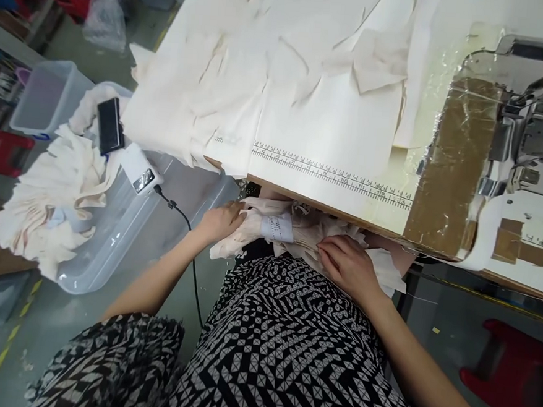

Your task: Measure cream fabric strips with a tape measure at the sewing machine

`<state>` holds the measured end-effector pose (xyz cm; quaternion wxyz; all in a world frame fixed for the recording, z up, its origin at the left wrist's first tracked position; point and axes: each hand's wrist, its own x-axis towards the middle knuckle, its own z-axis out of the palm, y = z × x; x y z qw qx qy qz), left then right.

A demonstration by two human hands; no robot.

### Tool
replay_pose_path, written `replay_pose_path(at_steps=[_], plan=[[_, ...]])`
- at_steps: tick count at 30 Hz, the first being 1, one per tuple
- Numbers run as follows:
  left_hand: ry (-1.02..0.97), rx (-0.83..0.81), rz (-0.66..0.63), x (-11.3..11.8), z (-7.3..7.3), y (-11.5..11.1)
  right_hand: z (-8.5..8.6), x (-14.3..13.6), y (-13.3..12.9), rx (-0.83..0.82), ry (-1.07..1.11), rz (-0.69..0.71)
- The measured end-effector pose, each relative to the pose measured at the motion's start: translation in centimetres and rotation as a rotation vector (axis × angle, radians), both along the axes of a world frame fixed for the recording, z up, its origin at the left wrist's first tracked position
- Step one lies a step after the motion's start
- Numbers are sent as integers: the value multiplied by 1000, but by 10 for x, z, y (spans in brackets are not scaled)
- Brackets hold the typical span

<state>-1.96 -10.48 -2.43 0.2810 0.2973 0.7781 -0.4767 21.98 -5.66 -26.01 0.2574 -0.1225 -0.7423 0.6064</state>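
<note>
A bundle of cream fabric pieces point(304, 235) lies across my lap, just under the table's front edge. Around its middle runs a pale blue-white band point(278, 227) with small dark marks. My left hand point(222, 220) is closed on the bundle's left end, with fingertips tucked into the folds. On the right part of the bundle rests my right hand point(348, 265), its fingers bent and pressed together at the cloth edges. Whether a single piece is pinched there is too small to make out.
A white table point(323, 133) with a printed ruler edge carries loose cream cloth point(379, 62). At right stands a sewing machine point(531, 147). On my left, a clear plastic bin point(105, 251) bears another fabric bundle point(53, 194), a phone point(110, 125) and a cabled white power bank point(140, 168).
</note>
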Motion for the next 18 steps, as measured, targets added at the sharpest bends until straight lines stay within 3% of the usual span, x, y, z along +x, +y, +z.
replay_pose_path(at_steps=[6, 11, 14, 18], plan=[[20, 91, -99, 1, 6, -3, -1, -9, 2, 8, 10, -8], [-283, 383, -527, 13, 19, -1, 3, -30, 1, -65, 20, 49], [-393, 288, -488, 20, 23, -6, 11, -51, 2, -3, 51, 223], [-170, 48, -322, 12, 28, -15, 20, -69, 5, 161, -48, 337]])
